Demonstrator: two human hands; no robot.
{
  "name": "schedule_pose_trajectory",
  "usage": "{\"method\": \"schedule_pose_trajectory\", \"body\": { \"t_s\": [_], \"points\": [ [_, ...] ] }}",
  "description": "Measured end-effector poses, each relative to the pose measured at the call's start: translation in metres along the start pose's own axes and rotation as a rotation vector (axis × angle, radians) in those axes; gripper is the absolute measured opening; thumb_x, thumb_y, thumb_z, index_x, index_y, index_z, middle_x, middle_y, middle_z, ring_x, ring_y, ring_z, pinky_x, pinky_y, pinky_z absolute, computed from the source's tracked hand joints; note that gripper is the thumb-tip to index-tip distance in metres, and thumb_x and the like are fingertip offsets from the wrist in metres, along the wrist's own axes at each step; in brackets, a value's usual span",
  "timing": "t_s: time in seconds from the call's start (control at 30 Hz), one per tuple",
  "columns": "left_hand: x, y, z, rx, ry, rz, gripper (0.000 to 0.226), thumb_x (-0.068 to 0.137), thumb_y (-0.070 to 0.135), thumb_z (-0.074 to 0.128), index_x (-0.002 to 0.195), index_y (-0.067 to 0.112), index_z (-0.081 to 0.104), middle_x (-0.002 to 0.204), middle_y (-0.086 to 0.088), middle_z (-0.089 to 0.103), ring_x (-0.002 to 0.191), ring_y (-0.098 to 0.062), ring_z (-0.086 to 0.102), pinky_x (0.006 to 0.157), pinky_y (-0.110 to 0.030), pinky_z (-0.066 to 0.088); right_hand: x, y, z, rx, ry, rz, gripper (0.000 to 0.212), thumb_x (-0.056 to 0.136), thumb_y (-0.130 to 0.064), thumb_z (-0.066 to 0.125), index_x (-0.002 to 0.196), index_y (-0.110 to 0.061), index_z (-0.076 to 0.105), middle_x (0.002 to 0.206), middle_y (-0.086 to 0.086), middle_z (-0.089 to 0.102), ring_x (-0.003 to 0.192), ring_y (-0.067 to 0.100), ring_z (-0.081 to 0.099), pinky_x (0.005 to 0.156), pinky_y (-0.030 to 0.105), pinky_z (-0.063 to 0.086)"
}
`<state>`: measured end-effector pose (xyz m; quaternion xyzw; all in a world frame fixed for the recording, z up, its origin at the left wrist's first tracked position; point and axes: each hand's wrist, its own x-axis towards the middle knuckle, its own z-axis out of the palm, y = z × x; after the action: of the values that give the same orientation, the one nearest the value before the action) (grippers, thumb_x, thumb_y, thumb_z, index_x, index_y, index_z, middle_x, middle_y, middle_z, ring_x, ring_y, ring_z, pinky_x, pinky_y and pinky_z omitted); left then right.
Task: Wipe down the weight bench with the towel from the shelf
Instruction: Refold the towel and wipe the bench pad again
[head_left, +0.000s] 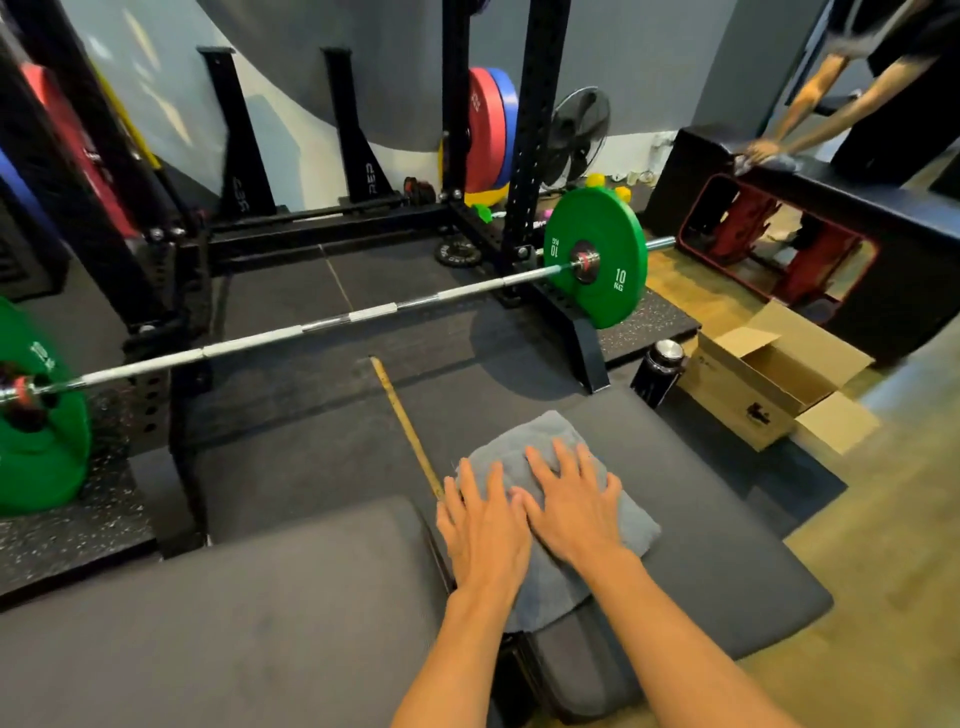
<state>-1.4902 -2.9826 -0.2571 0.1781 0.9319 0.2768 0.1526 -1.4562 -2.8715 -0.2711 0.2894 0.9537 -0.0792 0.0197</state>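
towel (549, 434), grey and folded, is lying on the weight bench (727, 530) pad at five o'clock in view. left hand (483, 525) and right hand (571, 512) are pressing it side by side, fingers straight and spread, gripping nothing.

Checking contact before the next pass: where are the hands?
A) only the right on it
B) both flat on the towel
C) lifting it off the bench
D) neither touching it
B: left hand and right hand lie flat on the grey towel on the bench.
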Motion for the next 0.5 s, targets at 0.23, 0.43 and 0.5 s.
{"method": "schedule_pose_trajectory", "body": {
  "t_s": [0.23,0.43,0.5],
  "points": [
    [0.034,-0.014,0.038,-0.144,0.128,0.038,0.047,0.102,0.037,0.033,0.147,0.027,0.036,0.160,-0.007,0.019,0.145,-0.033,0.016,0.116,-0.048,0.020,0.027,0.006,0.010,-0.144,0.223,-0.066,0.053,0.089,-0.062,0.038,0.130,-0.034,0.057,0.131,0.001,0.056,0.114,0.026,0.051,0.075,0.042,0.038],
    [0.042,-0.012,0.048,-0.210,0.351,0.087,0.049,0.096,0.034,0.033,0.134,0.014,0.057,0.144,-0.017,0.046,0.131,-0.041,0.042,0.104,-0.053,0.037,0.034,0.007,0.016,-0.082,0.264,-0.114,0.045,0.090,-0.056,0.045,0.120,-0.029,0.064,0.122,0.003,0.060,0.104,0.026,0.055,0.069,0.040,0.041],
    [0.044,-0.008,0.049,-0.169,0.362,0.053,0.050,0.096,0.035,0.032,0.133,0.013,0.057,0.143,-0.018,0.047,0.129,-0.043,0.044,0.105,-0.055,0.037,0.041,0.010,0.016,-0.052,0.265,-0.152,0.043,0.091,-0.056,0.046,0.121,-0.030,0.064,0.122,0.003,0.059,0.106,0.026,0.054,0.071,0.040,0.041]
  ]
}}
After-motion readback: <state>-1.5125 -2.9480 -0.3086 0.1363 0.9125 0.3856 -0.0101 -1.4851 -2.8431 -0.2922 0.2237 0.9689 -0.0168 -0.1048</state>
